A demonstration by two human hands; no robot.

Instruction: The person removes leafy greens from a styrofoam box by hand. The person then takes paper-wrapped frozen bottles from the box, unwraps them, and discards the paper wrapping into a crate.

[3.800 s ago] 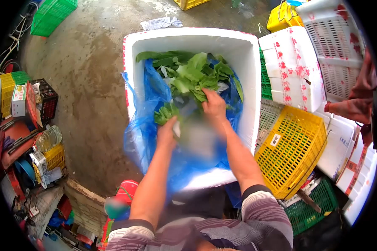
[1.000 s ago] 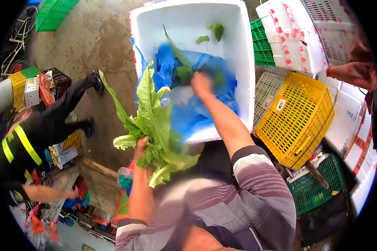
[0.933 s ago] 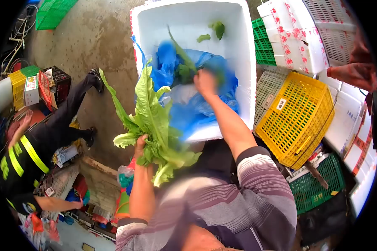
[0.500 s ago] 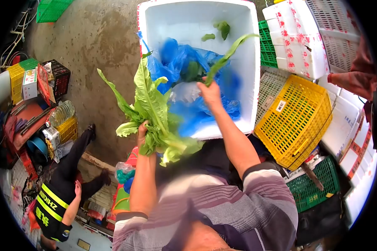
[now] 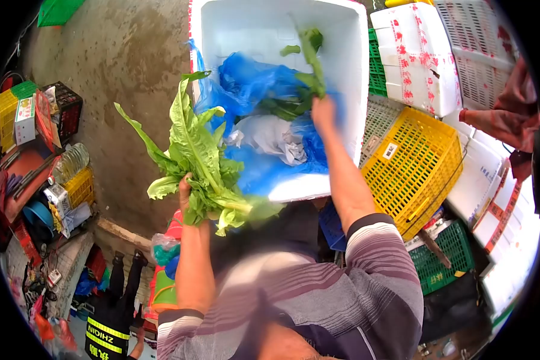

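My left hand (image 5: 186,195) is closed around a head of long-leaf lettuce (image 5: 192,144), its leaves fanning up and its pale stem end pointing right. Over the white foam box (image 5: 347,144), my right hand (image 5: 324,114) grips a long green leaf (image 5: 312,57); the fingertips are blurred. Inside the box lie a crumpled blue plastic bag (image 5: 255,78) and wadded pale paper (image 5: 270,138). Darker greens (image 5: 282,108) rest between them. A small loose leaf piece (image 5: 290,50) is near the far wall.
Right of the box stand a yellow plastic crate (image 5: 417,171), stacked white foam boxes (image 5: 417,57) and a green crate (image 5: 447,255). Clutter and another yellow crate (image 5: 79,187) line the left. A person in a dark reflective vest (image 5: 108,333) is at lower left.
My right hand has moved away from me and right, lowering the leaf into the box. The lettuce in my left hand has shifted slightly left. The other person appears lower in view.
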